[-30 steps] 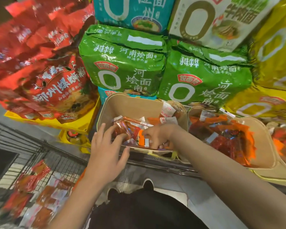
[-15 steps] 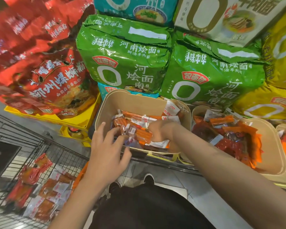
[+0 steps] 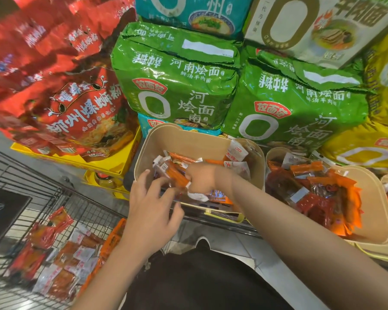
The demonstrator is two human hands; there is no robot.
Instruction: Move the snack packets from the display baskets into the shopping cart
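Right hand fisted on orange packets in the centre basket; left hand spread at its near rim. I'd lift the bunch clear, then swing lower left to the cart.

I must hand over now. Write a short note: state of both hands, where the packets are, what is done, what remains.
Right hand: inside the left basket, gripping an orange snack packet.
Left hand: open at the basket's front rim, fingers toward the packets, holding nothing.
Done: a pile of packets lies in the shopping cart.
Left: the remaining packets in this basket, and the fuller right basket.
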